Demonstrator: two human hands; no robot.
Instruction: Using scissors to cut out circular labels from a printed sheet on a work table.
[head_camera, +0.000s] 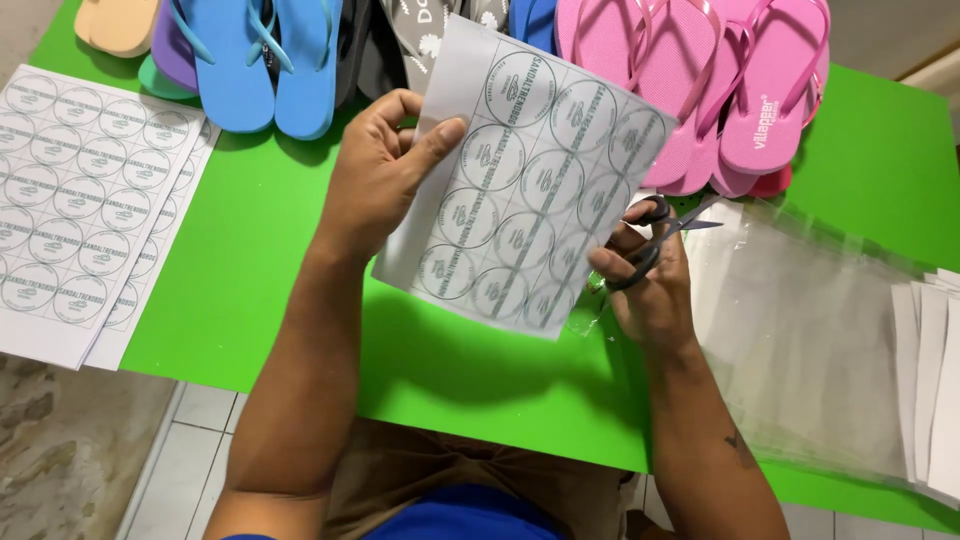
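Observation:
My left hand (385, 165) grips the upper left edge of a white sheet printed with rows of round labels (530, 180), holding it tilted above the green table (250, 270). My right hand (645, 275) holds black-handled scissors (655, 235) at the sheet's right edge, fingers through the loops, blades pointing right and closed or nearly so.
A stack of the same round-label sheets (85, 195) lies at the left. Blue flip-flops (260, 55) and pink flip-flops (720, 85) line the far edge. Clear plastic bags (810, 330) and white paper strips (935, 385) lie at the right. Tiled floor shows below the table's near edge.

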